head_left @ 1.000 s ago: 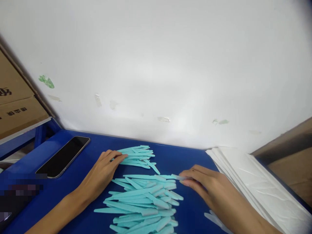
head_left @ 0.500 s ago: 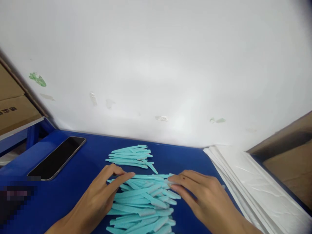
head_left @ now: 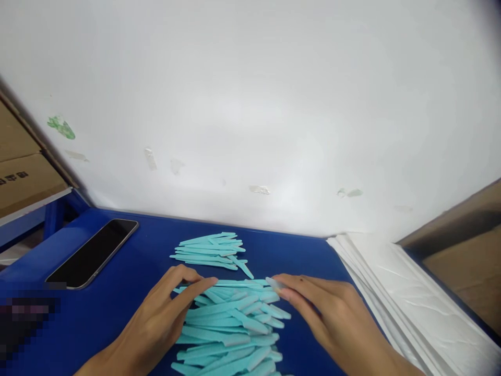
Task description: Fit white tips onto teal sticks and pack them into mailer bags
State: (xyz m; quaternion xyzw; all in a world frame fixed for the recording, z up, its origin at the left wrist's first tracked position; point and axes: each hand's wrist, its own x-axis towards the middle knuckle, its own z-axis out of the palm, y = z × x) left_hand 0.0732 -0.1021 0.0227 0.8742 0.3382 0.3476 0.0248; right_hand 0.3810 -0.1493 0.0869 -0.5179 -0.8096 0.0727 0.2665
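Observation:
A large heap of pale turquoise strips (head_left: 230,334) lies on the blue table (head_left: 152,250), between my two hands. At the heap's far left edge, my left hand (head_left: 166,308) has thumb and forefinger closed on the left end of the topmost strip. My right hand (head_left: 317,303) pinches a small translucent piece (head_left: 275,283) at that strip's right end. Beyond them lies a smaller group of similar strips (head_left: 211,250), touched by neither hand.
A black phone (head_left: 94,253) lies at the left of the table. White flat sheets or bags (head_left: 415,297) are stacked at the right. A white panel (head_left: 250,104) rises behind. Cardboard boxes (head_left: 31,183) stand at the far left.
My right hand has shifted slightly right, and the translucent piece at its fingertips shows more clearly. My left hand is almost unmoved.

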